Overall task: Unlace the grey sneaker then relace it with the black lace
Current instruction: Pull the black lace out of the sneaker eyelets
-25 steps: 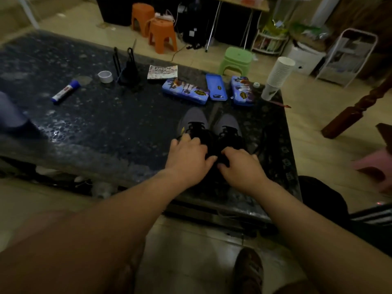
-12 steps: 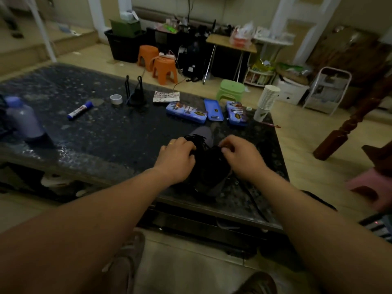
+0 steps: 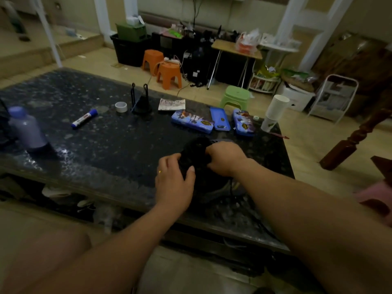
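**Grey sneaker** (image 3: 196,150), dark in this light, at the near right of the speckled surface (image 3: 106,145), between both hands. Left hand (image 3: 174,183): fingers curled round the shoe's left side, thumb on top. Right hand (image 3: 224,158): fingers curled over the lacing area; the lace itself cannot be made out. Step, as judged: early unlacing. The next move calls for freeing the top eyelets. Blue tins (image 3: 193,122) and stacked paper cups (image 3: 275,111) lie farther off and obstruct nothing.
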Tool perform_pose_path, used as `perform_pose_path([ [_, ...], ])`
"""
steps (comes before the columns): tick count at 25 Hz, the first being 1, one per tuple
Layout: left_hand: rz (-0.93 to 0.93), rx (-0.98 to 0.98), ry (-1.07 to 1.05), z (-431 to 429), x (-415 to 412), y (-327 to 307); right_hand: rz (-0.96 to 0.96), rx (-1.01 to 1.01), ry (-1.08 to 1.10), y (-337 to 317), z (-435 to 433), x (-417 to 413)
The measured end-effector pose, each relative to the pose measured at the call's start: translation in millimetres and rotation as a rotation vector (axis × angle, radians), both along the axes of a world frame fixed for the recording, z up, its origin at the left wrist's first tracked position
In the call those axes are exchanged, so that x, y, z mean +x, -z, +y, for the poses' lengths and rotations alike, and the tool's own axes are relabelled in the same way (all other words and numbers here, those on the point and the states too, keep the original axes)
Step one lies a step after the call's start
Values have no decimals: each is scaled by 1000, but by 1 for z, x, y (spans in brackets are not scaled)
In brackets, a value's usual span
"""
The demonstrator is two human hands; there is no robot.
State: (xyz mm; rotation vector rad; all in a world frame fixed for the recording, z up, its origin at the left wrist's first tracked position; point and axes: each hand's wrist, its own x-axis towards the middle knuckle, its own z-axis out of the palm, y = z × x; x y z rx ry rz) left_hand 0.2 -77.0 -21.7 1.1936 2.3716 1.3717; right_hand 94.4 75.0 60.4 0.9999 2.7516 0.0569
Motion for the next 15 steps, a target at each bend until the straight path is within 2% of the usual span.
perform_pose_path([
  [2, -108, 4, -72, 4, 8, -5, 154, 16, 165, -8, 3, -13],
  [4, -177, -82, -4, 21, 3, -2, 267, -88, 316, -10, 5, -23],
  [6, -346, -185, 76, 47, -16, 3, 373, -366, 372, -1, 13, -21],
  [8, -523, -240, 141, 66, -38, 7, 636, -626, 447, 11, 27, -3],
  [9, -532, -235, 145, 69, -42, 10, 760, -628, 492, 17, 39, 12],
  [10, -506, -196, 104, 68, -40, 13, 785, -558, 532, 25, 55, 30],
  [11, -482, -146, 5, 63, -34, 16, 698, -495, 562, 36, 69, 49],
  [13, -539, -93, -146, 44, -5, 28, 431, -559, 633, 60, 79, 77],
  [15, -572, -192, -36, 33, 30, 42, 370, -612, 673, 86, 84, 85],
])
